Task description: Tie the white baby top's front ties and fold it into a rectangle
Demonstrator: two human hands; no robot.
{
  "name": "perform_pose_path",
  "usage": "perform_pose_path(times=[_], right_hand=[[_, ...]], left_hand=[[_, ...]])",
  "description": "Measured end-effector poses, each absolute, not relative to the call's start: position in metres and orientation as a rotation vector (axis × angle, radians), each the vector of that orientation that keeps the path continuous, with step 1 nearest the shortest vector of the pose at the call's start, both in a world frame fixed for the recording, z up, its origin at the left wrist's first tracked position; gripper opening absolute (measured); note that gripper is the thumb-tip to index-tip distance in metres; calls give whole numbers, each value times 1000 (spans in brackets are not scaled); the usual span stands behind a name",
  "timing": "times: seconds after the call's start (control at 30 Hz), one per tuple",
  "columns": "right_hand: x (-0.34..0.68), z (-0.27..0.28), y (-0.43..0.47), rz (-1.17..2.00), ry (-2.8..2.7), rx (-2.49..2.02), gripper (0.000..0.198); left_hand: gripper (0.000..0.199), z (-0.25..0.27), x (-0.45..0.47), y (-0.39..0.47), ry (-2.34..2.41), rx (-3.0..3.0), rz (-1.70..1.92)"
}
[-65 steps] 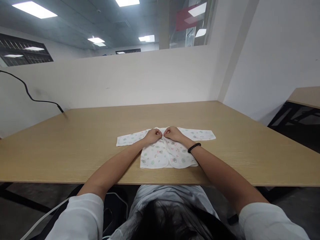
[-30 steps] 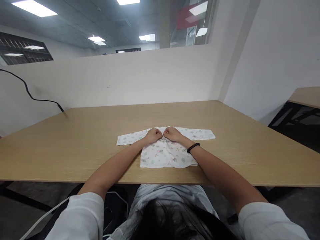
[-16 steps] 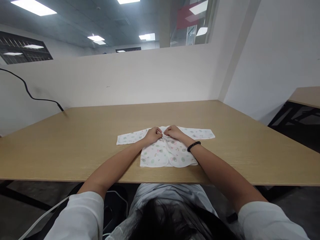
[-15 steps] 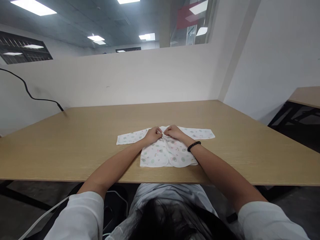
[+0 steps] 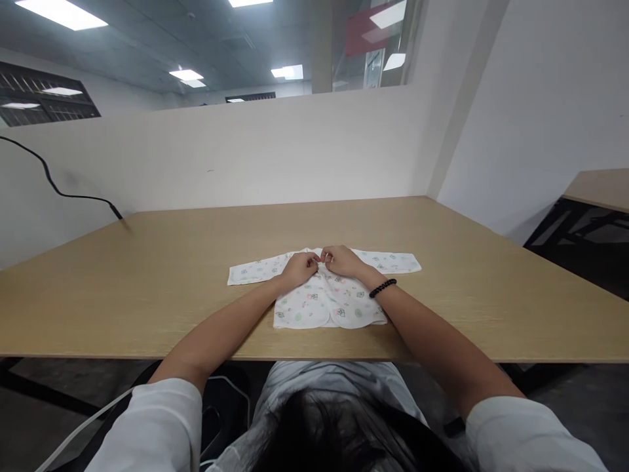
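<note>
A small white baby shirt (image 5: 304,308) with a printed pattern lies front up on the wooden table, both sleeves spread out sideways. Its two front panels meet down the middle and curve apart at the hem. My left hand (image 5: 301,267) is closed in a pinch on the shirt's front edge just below the neck. Opposite it, my right hand (image 5: 341,261) pinches the other edge, fingertips almost meeting the left ones. The small bit of cloth or fastener between the fingertips is hidden. A black beaded bracelet circles my right wrist.
The wooden table (image 5: 171,282) reaches back to a white partition (image 5: 275,157). A black cable (image 5: 78,195) hangs down to the table's far left corner. Another table (image 5: 602,189) stands at the right beyond the wall. The near table edge is close to my body.
My fingertips have shifted slightly at the neck opening, the left fingers curling in more and the right fingers moving a little. The shirt stays in place.
</note>
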State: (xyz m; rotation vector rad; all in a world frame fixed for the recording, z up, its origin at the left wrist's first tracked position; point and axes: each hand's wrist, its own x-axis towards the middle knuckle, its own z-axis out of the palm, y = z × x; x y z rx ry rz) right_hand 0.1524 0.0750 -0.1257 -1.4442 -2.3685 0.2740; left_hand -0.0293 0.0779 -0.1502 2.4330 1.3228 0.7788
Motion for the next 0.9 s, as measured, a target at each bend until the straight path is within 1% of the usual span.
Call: perform_pose_path(times=[0.1,0.23,0.27,0.37,0.43,0.57,0.63,0.77,0.9], right_hand=[[153,-124,74,187,-2445,-1433,30],[152,-120,70,119,-2492,-1443,20],[152,-119,70,112,-2503,-1456,22],[152,-117,68,70,-2543,-1487,35],[153,-116,66,37,-2564,-1492,39],[150,-111,58,-23,-2511,-1602,50],[144,-108,51,-32,-2511,-1669,53],[131,-104,42,18,-2616,-1666,44],[131,-102,45,181,-2569,-1682,30]], left_hand=[[27,-146,-30,74,1334,2634,664],[28,-141,-29,69,1395,2744,557],[28,-140,-29,68,1407,2748,535],[28,-139,-29,67,1432,2740,488],[28,-139,-29,67,1438,2736,471],[29,-140,-31,69,1474,2696,520],[26,-139,-31,69,1516,2655,553],[20,-137,-31,67,1511,2620,569],[21,-136,-32,65,1394,2609,630]])
